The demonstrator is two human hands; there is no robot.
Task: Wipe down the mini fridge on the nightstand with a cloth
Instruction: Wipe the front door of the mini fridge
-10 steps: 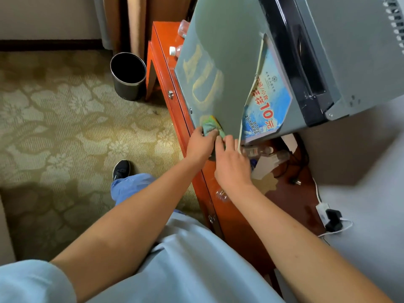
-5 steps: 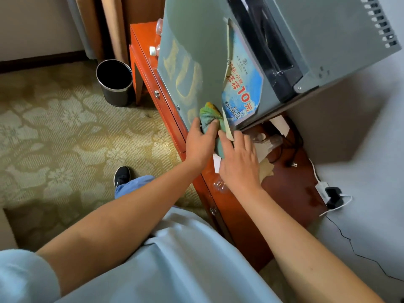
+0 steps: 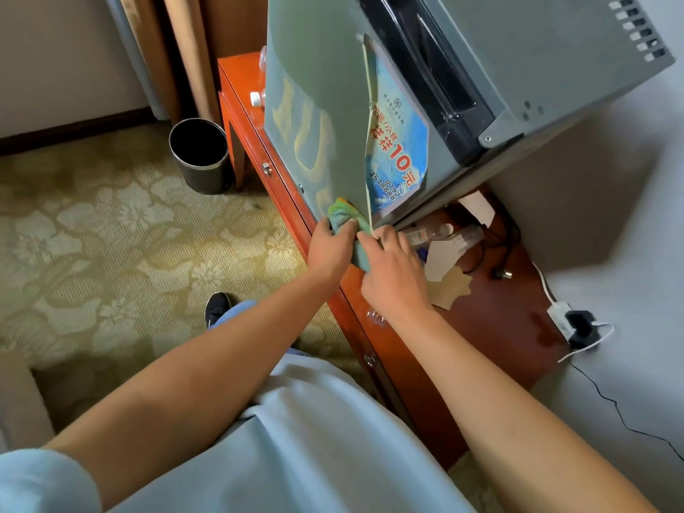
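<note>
Fingers of the left hand [image 3: 330, 251] curl around a green cloth [image 3: 342, 215], pressing the bunched fabric against the lower corner of the mini fridge [image 3: 462, 87] door, while the right hand [image 3: 392, 275], just beside it, pinches the bottom edge of a peeling blue sticker [image 3: 398, 157] between thumb and fingertips, its other fingers loosely bent over the cloth's lower end. Far to the left lies patterned carpet [image 3: 111, 231], then a black waste bin [image 3: 200, 157] standing on the floor near the end of the reddish wooden nightstand [image 3: 488, 320]. The grey fridge sits on that nightstand, its door facing the carpet side, the sticker's edge lifted away from the surface. Under the fridge's right side lie clear plastic bottles [image 3: 440, 233], scraps of paper and a black cable. Farther right, a white power strip [image 3: 559, 316] with a black plug rests on the grey floor.
</note>
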